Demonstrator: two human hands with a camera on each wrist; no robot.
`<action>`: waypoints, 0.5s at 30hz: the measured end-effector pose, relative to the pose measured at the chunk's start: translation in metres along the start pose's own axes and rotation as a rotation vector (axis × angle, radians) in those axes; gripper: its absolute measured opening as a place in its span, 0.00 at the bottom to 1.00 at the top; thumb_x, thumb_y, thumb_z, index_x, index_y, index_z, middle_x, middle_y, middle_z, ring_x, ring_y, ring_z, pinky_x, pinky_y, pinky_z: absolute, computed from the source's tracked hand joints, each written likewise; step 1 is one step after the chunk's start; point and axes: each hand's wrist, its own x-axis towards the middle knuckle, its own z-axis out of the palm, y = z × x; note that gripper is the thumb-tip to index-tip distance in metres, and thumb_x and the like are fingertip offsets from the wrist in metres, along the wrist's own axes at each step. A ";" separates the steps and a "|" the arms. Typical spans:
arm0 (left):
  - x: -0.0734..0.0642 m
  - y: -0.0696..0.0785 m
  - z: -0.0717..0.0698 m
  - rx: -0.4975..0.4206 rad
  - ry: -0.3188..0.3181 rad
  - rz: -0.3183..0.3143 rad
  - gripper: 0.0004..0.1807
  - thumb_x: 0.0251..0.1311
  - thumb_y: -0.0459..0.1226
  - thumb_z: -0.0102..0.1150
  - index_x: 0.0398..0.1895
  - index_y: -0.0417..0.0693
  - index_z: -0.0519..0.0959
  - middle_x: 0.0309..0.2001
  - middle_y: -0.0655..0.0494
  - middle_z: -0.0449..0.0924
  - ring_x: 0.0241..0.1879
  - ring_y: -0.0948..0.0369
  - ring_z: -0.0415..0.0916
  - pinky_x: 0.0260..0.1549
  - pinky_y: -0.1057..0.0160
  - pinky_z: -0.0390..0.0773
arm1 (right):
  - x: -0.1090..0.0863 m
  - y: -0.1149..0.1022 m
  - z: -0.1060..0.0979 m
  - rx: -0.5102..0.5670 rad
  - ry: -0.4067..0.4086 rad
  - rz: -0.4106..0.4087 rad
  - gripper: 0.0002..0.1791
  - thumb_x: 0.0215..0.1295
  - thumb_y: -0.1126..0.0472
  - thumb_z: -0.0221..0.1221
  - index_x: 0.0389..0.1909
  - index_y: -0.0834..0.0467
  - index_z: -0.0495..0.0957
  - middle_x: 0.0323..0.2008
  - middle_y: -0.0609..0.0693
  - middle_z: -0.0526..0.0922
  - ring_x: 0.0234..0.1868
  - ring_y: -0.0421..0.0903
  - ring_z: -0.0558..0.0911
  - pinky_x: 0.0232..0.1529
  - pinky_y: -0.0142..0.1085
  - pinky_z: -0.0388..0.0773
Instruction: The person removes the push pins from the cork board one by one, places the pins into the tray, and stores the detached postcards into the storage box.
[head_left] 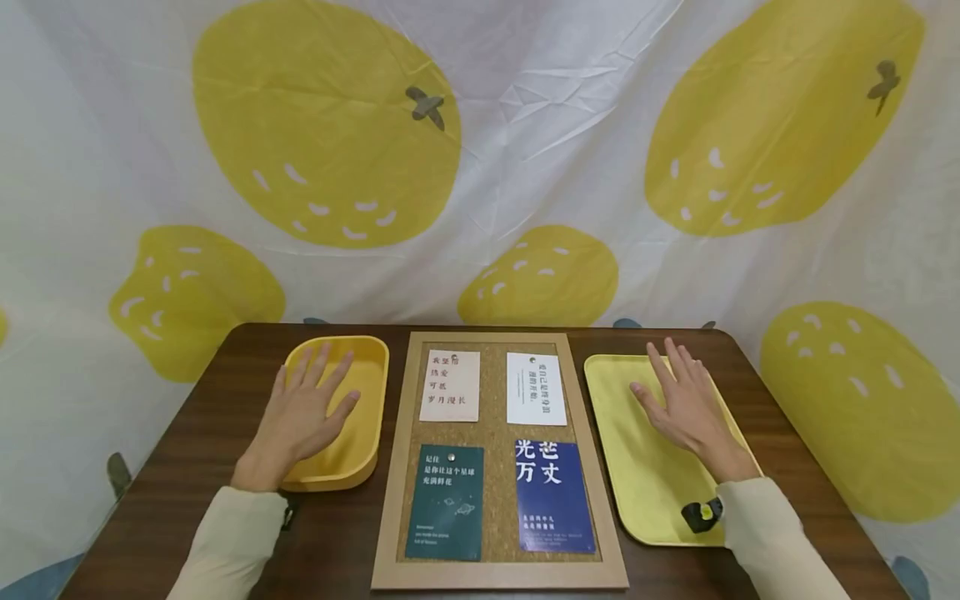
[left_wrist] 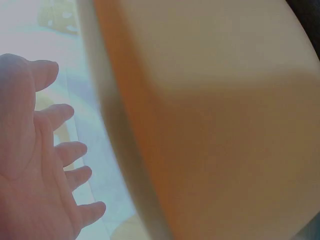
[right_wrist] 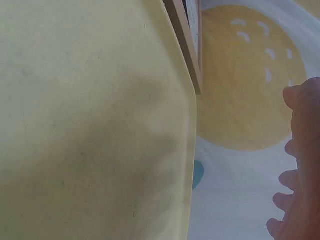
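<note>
My left hand point(head_left: 300, 417) hovers with spread fingers over a deep yellow tub point(head_left: 372, 442) on the left. In the left wrist view, its palm and fingertips show beside the tub's blurred wall, holding nothing. Above a flat pale-yellow tray point(head_left: 626, 467) on the right, my right hand point(head_left: 686, 408) spreads its fingers and holds nothing. Between the hands lies a wood-framed corkboard point(head_left: 495, 500). Pinned to it are a pink card point(head_left: 450, 396), a white card point(head_left: 536, 392), a green card point(head_left: 445, 517) and a blue card point(head_left: 555, 508).
Everything stands on a dark brown wooden table point(head_left: 330, 550). Behind it hangs a white curtain point(head_left: 540, 183) printed with yellow fruit. A small black piece point(head_left: 699, 518) shows beside my right wrist, over the tray's near end.
</note>
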 end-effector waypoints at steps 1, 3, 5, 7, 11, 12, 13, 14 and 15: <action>0.000 0.001 0.000 0.006 -0.001 0.001 0.36 0.75 0.58 0.36 0.79 0.51 0.52 0.79 0.38 0.41 0.77 0.37 0.37 0.70 0.32 0.38 | 0.000 0.000 0.000 0.007 -0.002 -0.001 0.41 0.75 0.42 0.48 0.77 0.63 0.50 0.75 0.72 0.48 0.75 0.70 0.48 0.71 0.66 0.44; 0.000 0.002 0.001 0.008 -0.001 0.002 0.36 0.75 0.57 0.36 0.79 0.51 0.53 0.78 0.37 0.42 0.77 0.37 0.37 0.70 0.32 0.38 | 0.001 -0.002 0.001 0.019 -0.010 -0.002 0.40 0.75 0.43 0.48 0.77 0.63 0.50 0.75 0.72 0.47 0.75 0.70 0.47 0.71 0.65 0.43; 0.000 0.005 0.002 0.016 0.001 0.005 0.35 0.75 0.56 0.37 0.78 0.50 0.54 0.78 0.37 0.43 0.76 0.37 0.38 0.70 0.32 0.40 | 0.002 -0.002 0.002 0.025 -0.017 -0.002 0.40 0.75 0.43 0.48 0.78 0.62 0.49 0.75 0.72 0.47 0.75 0.70 0.47 0.72 0.65 0.43; 0.000 0.008 0.003 0.023 0.003 0.008 0.35 0.75 0.55 0.39 0.78 0.50 0.55 0.78 0.37 0.45 0.76 0.37 0.39 0.70 0.32 0.41 | 0.003 -0.003 0.003 0.033 -0.028 0.002 0.41 0.75 0.43 0.48 0.78 0.62 0.49 0.76 0.71 0.47 0.75 0.70 0.47 0.72 0.64 0.43; 0.001 0.014 0.004 0.037 -0.003 0.010 0.35 0.74 0.56 0.41 0.78 0.51 0.55 0.78 0.38 0.46 0.76 0.38 0.40 0.70 0.32 0.43 | 0.005 -0.005 0.006 0.038 -0.034 0.007 0.40 0.75 0.43 0.49 0.78 0.61 0.50 0.76 0.70 0.48 0.75 0.70 0.48 0.71 0.64 0.43; 0.002 0.015 0.005 0.036 -0.004 0.011 0.35 0.74 0.56 0.41 0.78 0.51 0.56 0.78 0.38 0.47 0.76 0.38 0.40 0.70 0.32 0.43 | 0.005 -0.005 0.007 0.039 -0.035 0.008 0.40 0.75 0.43 0.49 0.78 0.61 0.50 0.76 0.70 0.48 0.75 0.70 0.48 0.71 0.64 0.43; 0.002 0.017 0.005 0.036 -0.009 0.011 0.35 0.74 0.56 0.41 0.78 0.51 0.56 0.78 0.38 0.47 0.76 0.38 0.40 0.70 0.32 0.42 | 0.006 -0.006 0.007 0.041 -0.034 0.007 0.40 0.75 0.43 0.49 0.77 0.61 0.51 0.76 0.70 0.48 0.75 0.70 0.48 0.71 0.65 0.44; 0.003 0.018 0.006 0.038 -0.013 0.011 0.35 0.74 0.56 0.41 0.78 0.51 0.56 0.78 0.38 0.47 0.76 0.38 0.40 0.70 0.32 0.42 | 0.006 -0.007 0.008 0.042 -0.034 0.004 0.40 0.75 0.43 0.49 0.77 0.61 0.51 0.76 0.70 0.48 0.75 0.70 0.49 0.71 0.65 0.44; 0.003 0.019 0.006 0.038 -0.016 0.014 0.35 0.74 0.56 0.40 0.78 0.51 0.55 0.78 0.38 0.47 0.76 0.38 0.41 0.70 0.32 0.42 | 0.007 -0.008 0.008 0.044 -0.032 0.001 0.40 0.75 0.43 0.49 0.77 0.61 0.51 0.75 0.70 0.49 0.75 0.70 0.49 0.71 0.65 0.44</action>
